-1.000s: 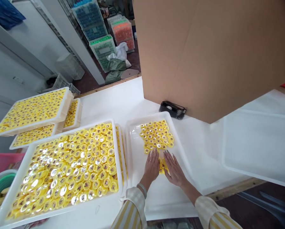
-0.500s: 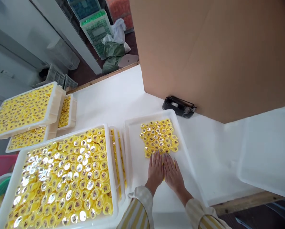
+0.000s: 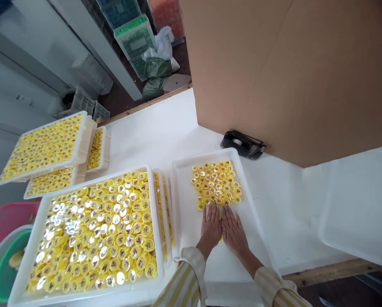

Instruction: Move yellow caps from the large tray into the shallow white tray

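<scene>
From the head view: left hand and right hand flat and palms down, side by side and almost touching, fingertips at the lower edge of a patch of yellow discs in a white tray (nothing gripped). Just left, a heaped tray of the same discs, with two more full trays beyond. Above, a cardboard sheet blocking the upper right, a black tape dispenser at its edge. Underneath, a white tabletop; past it, a dark floor with a green crate and bags.

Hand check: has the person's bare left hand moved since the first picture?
Yes: the left hand shifted right against the white plastic tray's rim, now beside the right hand.
</scene>
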`<state>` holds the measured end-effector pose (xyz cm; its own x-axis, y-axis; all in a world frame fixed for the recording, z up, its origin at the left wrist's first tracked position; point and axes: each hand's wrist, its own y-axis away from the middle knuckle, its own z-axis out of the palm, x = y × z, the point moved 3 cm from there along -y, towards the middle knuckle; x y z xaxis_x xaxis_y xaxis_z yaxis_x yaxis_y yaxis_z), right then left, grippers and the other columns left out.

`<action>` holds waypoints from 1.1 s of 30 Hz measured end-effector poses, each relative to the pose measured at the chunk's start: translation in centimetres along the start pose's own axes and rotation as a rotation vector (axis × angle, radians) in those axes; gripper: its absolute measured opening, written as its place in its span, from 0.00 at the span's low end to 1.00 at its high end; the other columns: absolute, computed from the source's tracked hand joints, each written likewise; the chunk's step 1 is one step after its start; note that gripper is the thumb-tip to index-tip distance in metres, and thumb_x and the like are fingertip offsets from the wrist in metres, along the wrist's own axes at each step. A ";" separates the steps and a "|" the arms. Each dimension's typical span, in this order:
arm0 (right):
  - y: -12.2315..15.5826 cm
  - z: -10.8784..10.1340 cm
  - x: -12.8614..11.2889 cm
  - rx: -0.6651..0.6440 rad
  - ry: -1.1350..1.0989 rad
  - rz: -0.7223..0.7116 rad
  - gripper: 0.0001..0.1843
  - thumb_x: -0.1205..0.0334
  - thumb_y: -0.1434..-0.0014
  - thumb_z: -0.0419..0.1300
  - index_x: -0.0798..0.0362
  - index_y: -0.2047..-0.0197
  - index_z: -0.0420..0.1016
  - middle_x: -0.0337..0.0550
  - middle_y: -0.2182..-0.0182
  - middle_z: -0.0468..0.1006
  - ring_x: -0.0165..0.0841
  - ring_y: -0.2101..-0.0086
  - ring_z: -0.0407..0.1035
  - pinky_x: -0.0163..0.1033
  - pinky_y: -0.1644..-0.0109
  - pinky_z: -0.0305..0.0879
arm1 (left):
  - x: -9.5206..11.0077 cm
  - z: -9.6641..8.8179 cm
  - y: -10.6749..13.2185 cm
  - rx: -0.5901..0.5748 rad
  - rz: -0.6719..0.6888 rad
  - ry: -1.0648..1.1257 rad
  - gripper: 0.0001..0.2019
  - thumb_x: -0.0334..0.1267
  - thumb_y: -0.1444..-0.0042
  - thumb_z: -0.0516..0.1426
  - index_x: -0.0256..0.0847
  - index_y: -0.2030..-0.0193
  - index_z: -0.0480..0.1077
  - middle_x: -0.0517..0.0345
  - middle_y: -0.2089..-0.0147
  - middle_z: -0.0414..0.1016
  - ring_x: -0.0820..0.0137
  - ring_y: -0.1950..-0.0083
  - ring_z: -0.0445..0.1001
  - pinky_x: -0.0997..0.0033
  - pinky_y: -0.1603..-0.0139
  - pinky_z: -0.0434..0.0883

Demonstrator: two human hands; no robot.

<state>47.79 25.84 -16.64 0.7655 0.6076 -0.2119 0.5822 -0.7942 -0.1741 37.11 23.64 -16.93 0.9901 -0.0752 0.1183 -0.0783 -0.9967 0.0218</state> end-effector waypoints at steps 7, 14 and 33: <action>-5.3 -3.2 0.9 0.001 0.027 -0.017 0.38 0.65 0.34 0.45 0.59 0.27 0.28 0.54 0.30 0.47 0.45 0.32 0.45 0.55 0.33 0.48 | -1.9 -2.5 -1.7 0.105 -0.063 0.050 0.29 0.38 0.33 0.45 0.34 0.28 0.44 0.46 0.25 0.45 0.54 0.25 0.42 0.44 0.30 0.55; -17.2 0.6 4.0 0.004 0.041 -0.052 0.33 0.59 0.33 0.46 0.56 0.28 0.45 0.51 0.31 0.53 0.45 0.33 0.46 0.58 0.31 0.41 | -6.7 -1.7 -11.7 0.213 -0.158 0.070 0.27 0.36 0.34 0.46 0.33 0.29 0.49 0.45 0.27 0.51 0.54 0.25 0.43 0.43 0.30 0.54; -16.7 3.1 4.6 -0.211 0.013 0.004 0.33 0.61 0.37 0.48 0.61 0.31 0.54 0.51 0.30 0.50 0.45 0.31 0.37 0.60 0.30 0.32 | -6.7 -0.3 -12.4 0.061 -0.211 0.179 0.26 0.37 0.35 0.48 0.33 0.31 0.54 0.45 0.29 0.57 0.50 0.26 0.42 0.41 0.31 0.55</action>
<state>40.76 42.00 -17.68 0.7704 0.6055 -0.1994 0.6228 -0.7818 0.0322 31.41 36.46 -17.68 0.9471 0.1356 0.2908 0.1401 -0.9901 0.0056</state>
